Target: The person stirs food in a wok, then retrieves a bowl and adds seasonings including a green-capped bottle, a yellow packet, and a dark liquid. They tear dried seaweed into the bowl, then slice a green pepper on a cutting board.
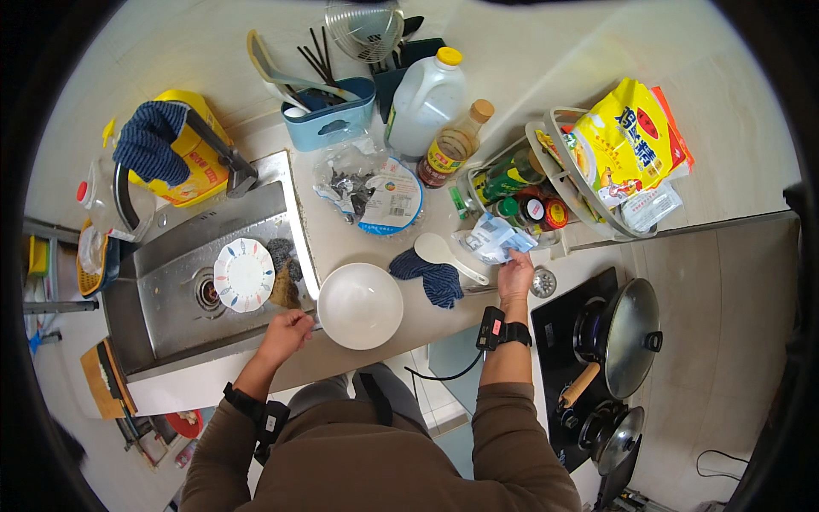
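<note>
My right hand point(516, 276) grips the lower right edge of a crumpled blue-and-white plastic packet point(491, 238), beside the condiment rack. My left hand point(286, 334) hovers by the front rim of the sink, its fingers curled in with nothing visible in them. Just right of it, a white bowl point(360, 306) sits on the counter, its inside showing no contents. A white spoon point(443, 251) rests partly on a dark blue striped cloth point(435, 285) between the bowl and the packet.
The steel sink point(173, 275) holds a patterned plate point(244, 275). Behind the bowl lies an opened plastic bag point(390, 195) with dark dried pieces. A sauce bottle point(451, 144), a white jug point(425, 102) and a condiment rack point(512, 185) stand farther back. Lidded pans point(630, 339) occupy the cooktop point(550, 333).
</note>
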Motion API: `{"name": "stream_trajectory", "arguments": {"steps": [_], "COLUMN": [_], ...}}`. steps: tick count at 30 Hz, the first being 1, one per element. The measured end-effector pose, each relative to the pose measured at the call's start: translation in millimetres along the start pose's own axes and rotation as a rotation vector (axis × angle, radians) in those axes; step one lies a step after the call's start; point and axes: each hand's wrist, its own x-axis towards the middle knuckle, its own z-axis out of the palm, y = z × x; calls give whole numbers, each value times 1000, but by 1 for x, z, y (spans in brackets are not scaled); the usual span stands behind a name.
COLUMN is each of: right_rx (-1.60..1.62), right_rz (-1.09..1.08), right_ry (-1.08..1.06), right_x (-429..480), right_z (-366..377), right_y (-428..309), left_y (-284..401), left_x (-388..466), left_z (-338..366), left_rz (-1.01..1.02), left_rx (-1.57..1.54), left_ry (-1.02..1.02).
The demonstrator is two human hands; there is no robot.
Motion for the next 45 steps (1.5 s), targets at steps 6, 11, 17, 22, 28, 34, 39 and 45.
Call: {"name": "stream_trajectory", "arguments": {"steps": [6,11,17,22,28,34,39,45], "right_rx": [-396,-1090,-1698,-2042,-2108,-2160,-2198,-2104], "right_rz": [-217,-464,-499,-258,-13,-1,19,-237], "right_ry": [-61,-3,96,121,171,69,54,156], "right_x": [4,11,23,33,46,50,46,27], "right_z": [10,47,101,129,143,140,139,125], "right_y": [-38,-62,-70,-71,-67,-66,-65,-62], "left_y": [-1,0,1,-2,-8,-7,-4,-6], "left_x": [4,6,5,1,-2,-4,-4,-5], "left_z": [1,5,5,4,4,1,-3,-7], "left_rz": [2,-21,-24,-19,-36,-26,-25,-21], "left_rx": [-11,0,-40,-64,-75,-72,-68,-59], "left_ry": [13,10,10,41,47,47,40,26]}}
